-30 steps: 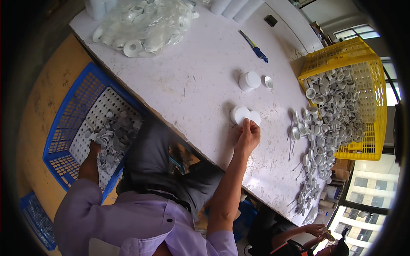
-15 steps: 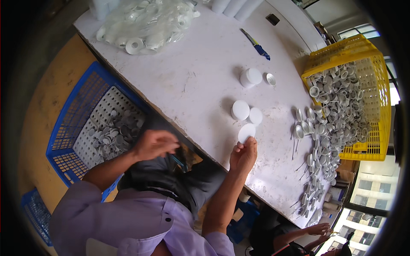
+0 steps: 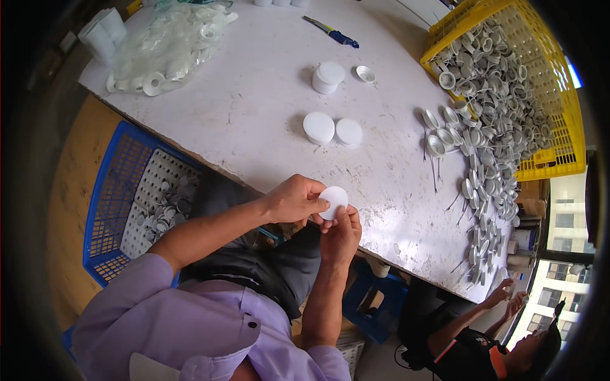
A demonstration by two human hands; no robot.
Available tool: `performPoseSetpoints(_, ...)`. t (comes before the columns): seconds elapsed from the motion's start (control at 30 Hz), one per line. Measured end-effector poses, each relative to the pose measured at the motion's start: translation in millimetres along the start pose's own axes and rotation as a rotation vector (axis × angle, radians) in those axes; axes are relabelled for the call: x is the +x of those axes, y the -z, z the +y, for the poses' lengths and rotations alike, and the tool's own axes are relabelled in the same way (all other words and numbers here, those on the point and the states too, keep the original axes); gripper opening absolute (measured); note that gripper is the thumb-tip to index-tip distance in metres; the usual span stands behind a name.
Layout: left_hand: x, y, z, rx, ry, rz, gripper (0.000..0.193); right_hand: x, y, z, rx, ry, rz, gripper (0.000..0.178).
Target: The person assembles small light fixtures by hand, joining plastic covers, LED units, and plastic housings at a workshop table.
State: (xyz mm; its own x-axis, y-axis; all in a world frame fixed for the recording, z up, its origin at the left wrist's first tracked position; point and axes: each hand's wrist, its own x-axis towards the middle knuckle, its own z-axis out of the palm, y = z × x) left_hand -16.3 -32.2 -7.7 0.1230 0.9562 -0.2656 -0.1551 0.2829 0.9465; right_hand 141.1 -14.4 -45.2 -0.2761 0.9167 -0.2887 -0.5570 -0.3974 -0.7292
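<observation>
A thin white disc (image 3: 335, 200) is held up at the table's near edge. My right hand (image 3: 341, 236) pinches its lower edge between thumb and fingers. From the left, my left hand (image 3: 293, 199) has its thumb on the disc's face, with its fingers partly hidden behind. Just beyond, two short stacks of similar white discs stand side by side, a left stack (image 3: 318, 129) and a right stack (image 3: 349, 133). Farther back is another white stack (image 3: 328, 77), with a small round metal cup (image 3: 365, 74) beside it.
At right, a tipped yellow crate (image 3: 559, 146) spills metal cups with wires (image 3: 486, 190) onto the table. A blue crate (image 3: 105, 209) with similar parts is at left. A bag of white rings (image 3: 168, 54) and a blue-handled cutter (image 3: 333, 32) lie behind. A co-worker (image 3: 476, 343) sits lower right.
My left hand has come over from above the blue crate to grip the disc. My right hand has drawn the disc away from the stacks, and the view has shifted.
</observation>
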Motion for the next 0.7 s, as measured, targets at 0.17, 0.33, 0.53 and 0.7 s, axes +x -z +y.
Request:
performPoseSetpoints(0.17,3.0,-3.2,3.1,-0.045,0.044,-0.024,0.020,3.2,8.6,-5.4,0.000,0.033,-0.003,0.008)
performPoseSetpoints(0.33,-0.4,-8.5,7.3,0.242,0.064,0.078,0.016,1.2,10.6,-8.6,-0.108,0.117,0.046,0.013)
performPoseSetpoints(0.53,6.5,-4.3,-11.1,0.961,-1.148,0.255,0.019,-4.5,8.4,-30.4,0.206,0.001,-0.172,0.025)
performPoseSetpoints(0.7,14.6,-12.6,-10.4,0.992,-1.258,0.268,0.015,-5.0,21.5,-29.7,-0.131,0.058,-0.021,0.013)
